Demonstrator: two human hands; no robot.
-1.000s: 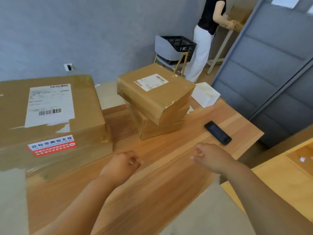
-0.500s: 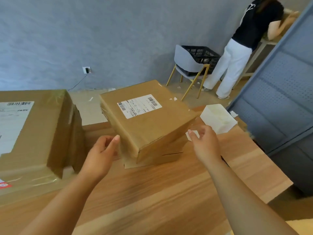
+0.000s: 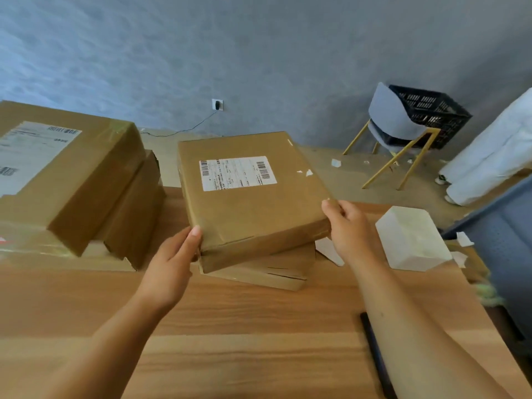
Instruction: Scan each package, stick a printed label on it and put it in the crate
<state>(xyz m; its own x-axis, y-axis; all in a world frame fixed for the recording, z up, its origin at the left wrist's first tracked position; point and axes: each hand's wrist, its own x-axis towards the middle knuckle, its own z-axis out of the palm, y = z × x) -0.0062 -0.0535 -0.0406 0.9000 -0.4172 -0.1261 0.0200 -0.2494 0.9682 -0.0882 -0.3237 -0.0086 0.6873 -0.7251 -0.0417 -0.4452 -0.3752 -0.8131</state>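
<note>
A brown cardboard package (image 3: 253, 203) with a white barcode label lies on top of a second flat package (image 3: 276, 272) on the wooden table (image 3: 230, 326). My left hand (image 3: 172, 260) grips the top package's near left corner, thumb on top. My right hand (image 3: 345, 223) grips its near right corner. The black crate (image 3: 429, 116) sits on a grey chair (image 3: 394, 122) beyond the table, at the back right.
Two big taped boxes (image 3: 72, 180) crowd the table's left. A white box (image 3: 411, 237) and paper scraps lie at the right, a black phone (image 3: 374, 349) half under my right forearm. A person in white trousers (image 3: 495, 162) stands at far right.
Both hands rose from the table's front, reached forward and closed on the top package's near corners. My view swung right and moved closer.
</note>
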